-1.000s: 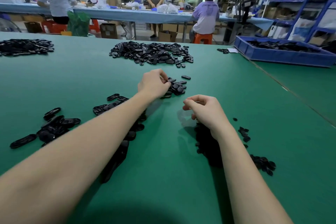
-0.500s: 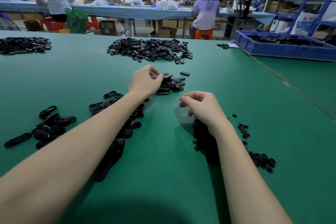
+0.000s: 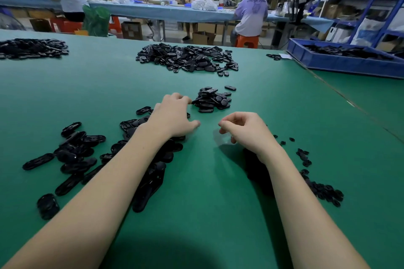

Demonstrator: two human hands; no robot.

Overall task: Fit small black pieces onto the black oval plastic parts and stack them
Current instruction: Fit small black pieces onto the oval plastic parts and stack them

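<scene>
Loose black oval parts (image 3: 74,150) lie scattered at the left, and more run under my left forearm (image 3: 153,170). A small heap of stacked oval parts (image 3: 213,100) sits ahead of my hands. My left hand (image 3: 172,116) hovers just left of that heap, fingertips bent down near its edge and thumb spread out; nothing shows in it. My right hand (image 3: 247,131) is curled, thumb against forefinger, and no piece is visible between them. Small black pieces (image 3: 323,192) lie in a strip to the right of my right forearm, partly hidden under the wrist.
A large pile of black parts (image 3: 188,59) lies further back on the green table, another pile (image 3: 32,48) at the far left. A blue tray (image 3: 341,63) of parts stands at the right. Three people work at a blue bench beyond.
My left hand has drawn back from the small heap towards me and its thumb has spread out. My right hand keeps its curled pose and has hardly moved.
</scene>
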